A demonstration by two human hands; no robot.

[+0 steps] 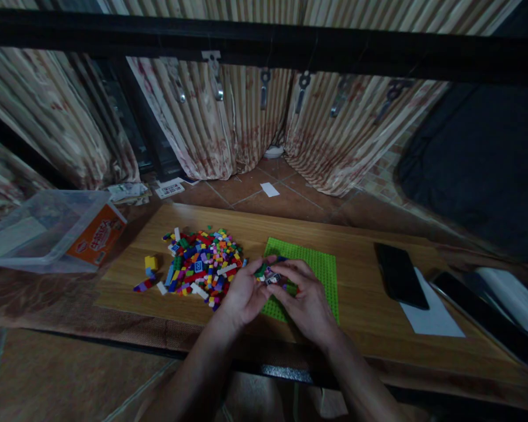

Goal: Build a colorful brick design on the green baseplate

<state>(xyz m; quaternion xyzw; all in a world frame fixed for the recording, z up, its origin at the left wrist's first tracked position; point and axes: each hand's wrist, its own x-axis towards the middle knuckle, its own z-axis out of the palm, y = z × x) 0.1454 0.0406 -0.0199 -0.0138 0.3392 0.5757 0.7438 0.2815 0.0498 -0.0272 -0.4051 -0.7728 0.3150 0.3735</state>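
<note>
My left hand (242,296) is turned palm up, its fingers curled round a few small toy bricks (271,278), green, purple and whitish. From the other side, my right hand (305,293) closes thumb and fingers on the same small bricks; exactly how they are joined is too small to tell. Both hands hover over the left part of a bright green studded baseplate (323,264), hiding much of it. Other coloured bricks show partly beneath the right fingers. A big heap of mixed bricks (202,264) spreads on the wooden table just left of my left hand.
Loose bricks, one of them yellow (150,262), lie left of the heap. A clear plastic box (44,234) with an orange label stands beyond the table's left end. On the right, a black phone (400,275) overlaps a white sheet (435,316), beside another dark device (479,310).
</note>
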